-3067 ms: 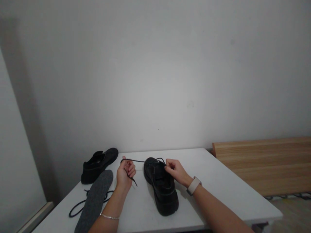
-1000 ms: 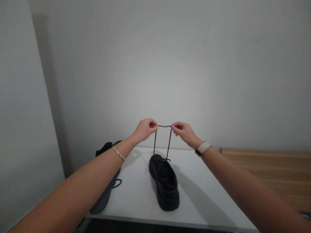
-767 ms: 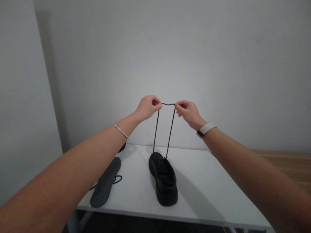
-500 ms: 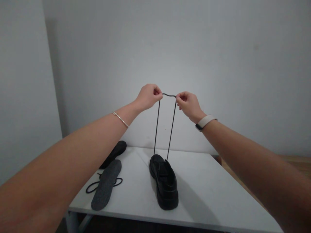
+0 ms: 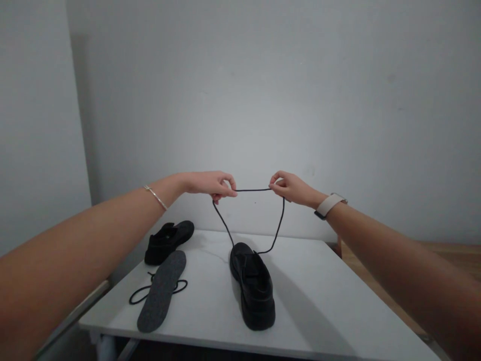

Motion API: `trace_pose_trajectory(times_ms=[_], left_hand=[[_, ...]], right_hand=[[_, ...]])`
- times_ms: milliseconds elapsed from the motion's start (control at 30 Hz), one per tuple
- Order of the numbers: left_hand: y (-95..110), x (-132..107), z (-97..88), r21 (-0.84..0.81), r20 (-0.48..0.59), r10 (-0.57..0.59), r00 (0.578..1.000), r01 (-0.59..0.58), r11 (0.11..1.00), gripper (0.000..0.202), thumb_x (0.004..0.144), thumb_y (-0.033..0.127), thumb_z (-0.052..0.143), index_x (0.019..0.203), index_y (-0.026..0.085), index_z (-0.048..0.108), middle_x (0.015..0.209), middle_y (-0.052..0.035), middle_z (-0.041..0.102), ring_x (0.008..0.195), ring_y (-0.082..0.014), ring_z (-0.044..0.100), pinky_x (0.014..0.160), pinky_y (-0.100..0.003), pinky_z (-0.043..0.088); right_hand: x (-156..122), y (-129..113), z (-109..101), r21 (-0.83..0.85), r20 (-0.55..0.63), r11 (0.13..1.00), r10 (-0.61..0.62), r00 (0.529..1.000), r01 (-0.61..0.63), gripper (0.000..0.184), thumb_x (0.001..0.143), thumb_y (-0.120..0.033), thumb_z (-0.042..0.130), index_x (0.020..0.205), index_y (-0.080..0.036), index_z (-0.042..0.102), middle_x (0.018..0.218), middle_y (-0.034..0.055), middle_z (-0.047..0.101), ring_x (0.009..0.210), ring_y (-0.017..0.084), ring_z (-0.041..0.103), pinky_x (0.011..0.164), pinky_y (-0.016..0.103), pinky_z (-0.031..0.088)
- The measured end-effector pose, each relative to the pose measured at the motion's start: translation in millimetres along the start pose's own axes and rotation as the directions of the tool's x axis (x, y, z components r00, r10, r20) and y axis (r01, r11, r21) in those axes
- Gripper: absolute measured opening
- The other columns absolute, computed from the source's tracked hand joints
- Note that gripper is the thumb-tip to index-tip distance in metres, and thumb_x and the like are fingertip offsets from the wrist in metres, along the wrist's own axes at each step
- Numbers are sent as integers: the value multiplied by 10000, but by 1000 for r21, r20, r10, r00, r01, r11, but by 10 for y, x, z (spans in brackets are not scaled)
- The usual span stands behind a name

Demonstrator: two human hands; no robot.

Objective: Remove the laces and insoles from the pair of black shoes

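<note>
A thin black shoelace [image 5: 253, 190] runs straight between my hands, above the table. My left hand [image 5: 214, 184] pinches it at thumb and fingers, and my right hand [image 5: 287, 186] pinches it on the other side. From each hand the lace drops in a slack line to the front of a black shoe [image 5: 257, 293], which stands upright with its heel toward me. Its opening is uppermost and both hands are well above it, not touching it.
Left on the white table [image 5: 308, 301] lies a grey insole [image 5: 161, 293] over another black lace [image 5: 138, 296]. Behind it stands a second black shoe [image 5: 169, 240]. A pale wall [image 5: 240, 100] rises at the table's back, and a wooden surface [image 5: 398, 265] lies to the right.
Both hands have come down and moved apart. The lace between them is longer and straighter, while its two lengths down to the shoe have gone from taut to slack.
</note>
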State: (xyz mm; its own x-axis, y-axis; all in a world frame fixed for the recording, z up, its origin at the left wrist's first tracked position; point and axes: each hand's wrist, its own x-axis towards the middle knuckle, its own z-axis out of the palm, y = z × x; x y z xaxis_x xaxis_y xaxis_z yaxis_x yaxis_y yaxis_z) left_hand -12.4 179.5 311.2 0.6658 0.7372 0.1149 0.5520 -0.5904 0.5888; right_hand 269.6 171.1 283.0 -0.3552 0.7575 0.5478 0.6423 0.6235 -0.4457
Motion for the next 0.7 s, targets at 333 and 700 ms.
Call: trace_pose_trajectory(times_ms=[333, 700], left_hand=[[-592, -271, -125, -22, 153, -169, 974, 174, 985, 181, 629, 343, 748, 691, 188, 678, 609, -11, 613, 601, -153, 555, 624, -253, 453], [-439, -112, -32, 24, 153, -172, 973, 170, 985, 146, 601, 307, 754, 688, 192, 730, 521, 12, 529, 472, -121, 445, 446, -223, 369]], right_hand=[[-248, 365, -330, -190, 335, 961, 256, 907, -201, 466, 697, -606, 684, 803, -152, 697, 640, 9, 544, 504, 90, 413, 417, 211, 298], [-175, 271, -90, -318, 303, 942, 206, 931, -105, 478, 772, -599, 595, 659, -140, 668, 554, 11, 546, 490, 96, 404, 463, 246, 276]])
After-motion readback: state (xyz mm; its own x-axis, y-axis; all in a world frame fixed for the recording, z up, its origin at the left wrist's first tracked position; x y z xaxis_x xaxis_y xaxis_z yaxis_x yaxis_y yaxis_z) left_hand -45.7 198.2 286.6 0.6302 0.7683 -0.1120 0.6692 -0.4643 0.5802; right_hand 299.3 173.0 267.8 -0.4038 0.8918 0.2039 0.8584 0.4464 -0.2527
